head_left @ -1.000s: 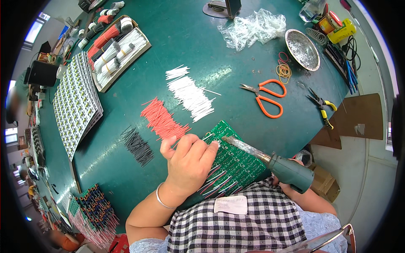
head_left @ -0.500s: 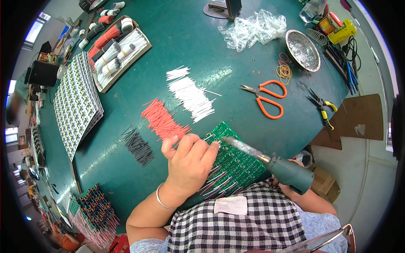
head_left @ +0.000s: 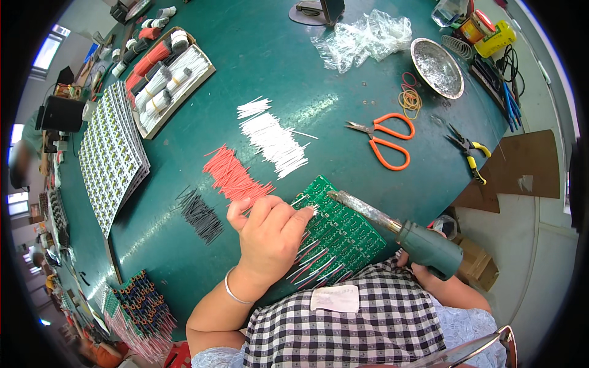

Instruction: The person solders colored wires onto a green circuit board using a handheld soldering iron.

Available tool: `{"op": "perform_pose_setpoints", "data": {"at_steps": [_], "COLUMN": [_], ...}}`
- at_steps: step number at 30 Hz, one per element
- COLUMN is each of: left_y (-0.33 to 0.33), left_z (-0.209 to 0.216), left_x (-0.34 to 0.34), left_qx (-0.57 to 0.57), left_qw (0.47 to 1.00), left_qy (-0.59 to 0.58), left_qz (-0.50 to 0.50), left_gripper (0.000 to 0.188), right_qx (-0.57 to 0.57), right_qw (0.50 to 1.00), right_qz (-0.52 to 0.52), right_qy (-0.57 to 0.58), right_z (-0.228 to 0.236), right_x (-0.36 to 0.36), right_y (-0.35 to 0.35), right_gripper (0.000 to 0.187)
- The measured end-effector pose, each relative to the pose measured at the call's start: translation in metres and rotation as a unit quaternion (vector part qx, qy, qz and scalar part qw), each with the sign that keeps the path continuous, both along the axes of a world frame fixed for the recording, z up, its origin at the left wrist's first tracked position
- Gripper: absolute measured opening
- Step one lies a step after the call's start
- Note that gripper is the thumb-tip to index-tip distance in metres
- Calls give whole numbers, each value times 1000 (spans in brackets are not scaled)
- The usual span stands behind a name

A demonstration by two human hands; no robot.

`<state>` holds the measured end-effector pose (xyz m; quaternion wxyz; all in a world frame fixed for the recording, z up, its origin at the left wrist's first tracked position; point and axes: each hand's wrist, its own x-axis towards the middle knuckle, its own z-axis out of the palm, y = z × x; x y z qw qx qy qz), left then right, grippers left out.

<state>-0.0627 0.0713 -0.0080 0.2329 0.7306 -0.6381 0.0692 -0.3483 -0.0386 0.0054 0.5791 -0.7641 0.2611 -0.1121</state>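
Observation:
A green circuit board lies at the near edge of the table, with rows of small parts and several red, white and dark wires along its lower left side. My left hand is closed over the board's left part. Its thumb and fingertip pinch a thin white wire, mostly hidden by the fingers. My right hand, partly hidden, grips the green handle of a soldering iron. The iron's metal tip hangs over the upper part of the board, a little right of my left fingertips.
Piles of white wires, red wires and black wires lie beyond the left hand. Orange scissors, pliers and a metal bowl are at right. Panel sheets and wired boards stand left.
The soldering iron has shifted to the right, its tip now farther from my left fingertips. My left hand stays pinched at nearly the same place on the board.

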Motion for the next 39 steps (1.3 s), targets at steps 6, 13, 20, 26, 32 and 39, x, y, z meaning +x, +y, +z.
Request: {"op": "perform_pose_setpoints", "data": {"at_steps": [6, 13, 20, 26, 32, 39], "left_y": [0, 1, 2, 1, -2, 3], "left_z": [1, 1, 2, 2, 3, 9], "left_x": [1, 0, 0, 0, -2, 0], "left_qx": [-1, 0, 2, 5, 2, 35], "left_qw": [1000, 1000, 1000, 1000, 1000, 999], "left_qy": [11, 12, 13, 15, 11, 3], "left_qz": [2, -6, -12, -11, -11, -4], "left_gripper": [11, 12, 13, 13, 13, 16], "right_qx": [73, -28, -112, -188, 97, -67], "right_qw": [997, 998, 993, 980, 985, 927], "right_qz": [-22, -54, -19, 66, -138, -341], "right_qy": [15, 34, 36, 12, 36, -144], "right_z": [-2, -2, -4, -2, 5, 24], "right_x": [-4, 3, 5, 7, -1, 12], "right_y": [1, 4, 4, 0, 5, -50], "right_gripper": [42, 32, 34, 46, 30, 51]}}
